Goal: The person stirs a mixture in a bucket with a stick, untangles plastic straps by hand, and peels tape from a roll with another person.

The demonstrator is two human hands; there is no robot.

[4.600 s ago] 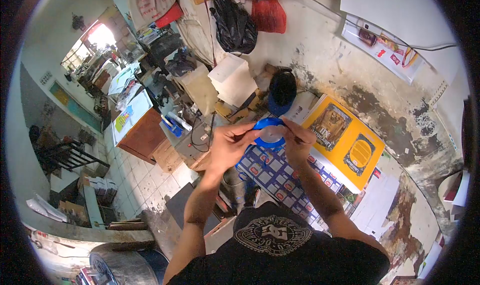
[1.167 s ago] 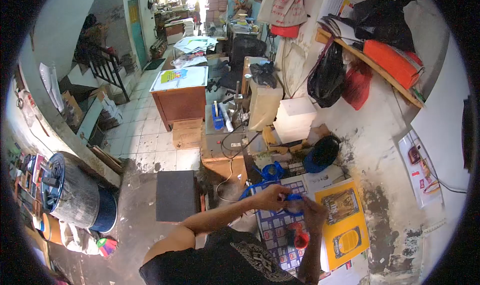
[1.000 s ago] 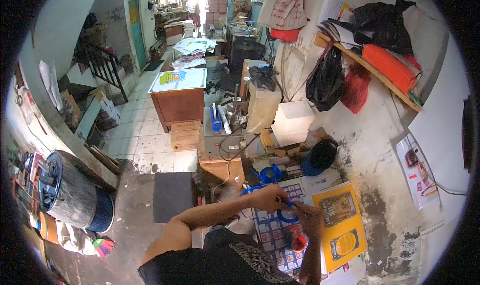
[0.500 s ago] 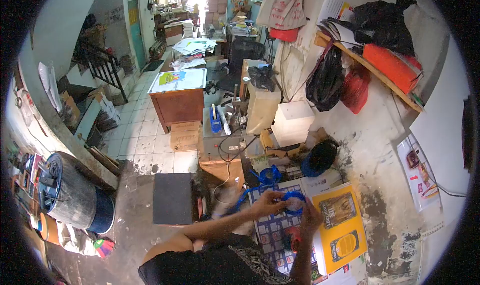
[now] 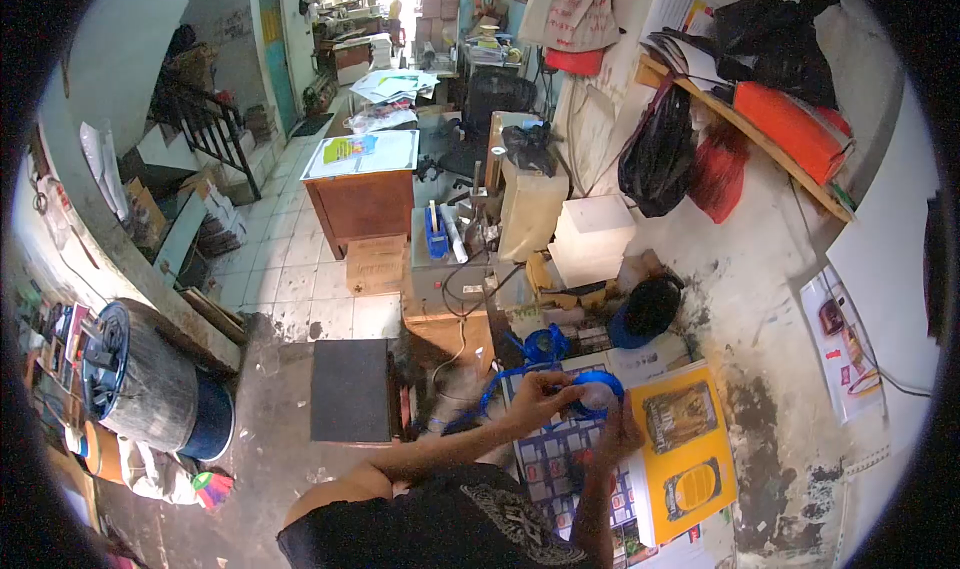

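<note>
Both hands are raised over the work surface at the lower right. My left hand [image 5: 545, 402] pinches the left side of a blue roll [image 5: 602, 379], which looks like ribbon or tape with a pale, translucent middle. Against the roll's lower right edge, my right hand [image 5: 622, 431] has its fingers closed; they are partly hidden by the hand itself. Just beyond lies a loose tangle of blue ribbon [image 5: 545, 343], with a strand trailing down to the left. Underneath is a printed sheet with blue squares [image 5: 550, 469]. A yellow printed stack [image 5: 690, 459] lies right of my right hand.
A black-topped box [image 5: 350, 389] stands on the floor to the left. Ahead are a grey cabinet [image 5: 430, 287] carrying a blue tape dispenser [image 5: 436, 234], a white box [image 5: 590, 241] and a dark bin [image 5: 645, 311]. Bags hang under a wall shelf [image 5: 770, 147].
The blue roll has turned slightly and shows more of its ring, with my hands still at it. The whole view has shifted a little.
</note>
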